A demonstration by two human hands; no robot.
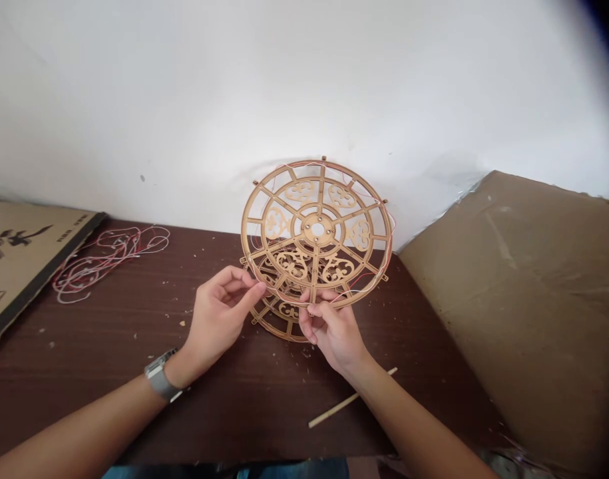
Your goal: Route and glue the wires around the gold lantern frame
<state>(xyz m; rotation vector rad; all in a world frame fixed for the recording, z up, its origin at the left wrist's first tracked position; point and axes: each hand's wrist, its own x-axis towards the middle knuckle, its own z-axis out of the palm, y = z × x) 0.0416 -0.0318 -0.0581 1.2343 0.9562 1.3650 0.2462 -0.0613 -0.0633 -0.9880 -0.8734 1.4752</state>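
While a white wall (pixel 284 86) fills the top of the frame, a dark wooden table (pixel 134 326) runs across the lower half, strewn with pale crumbs of wood. A brown cardboard sheet (pixel 514 319) takes up the right side, and a cardboard panel (pixel 24 259) with black brush lettering lies at the left edge, just beside a tangle of red and white wire (pixel 109 263). At centre stands a tiered frame of laser-cut wood (pixel 317 229), its fretted round discs stacked one above another, the top disc tipped toward the camera, with thin wire (pixel 364 278) running along its rim. Both hands work at the near edge, a sound place, since holding the rim at two spaced points spares the delicate fretwork. The left hand (pixel 219 319), with a wristwatch (pixel 159 376), lies open, fingertips (pixel 257 285) against the rim. The right hand (pixel 334 336) pinches thumb and forefinger together on the rim; whether wire lies in that pinch is too small to tell. A thin wooden stick (pixel 351 399) lies below it
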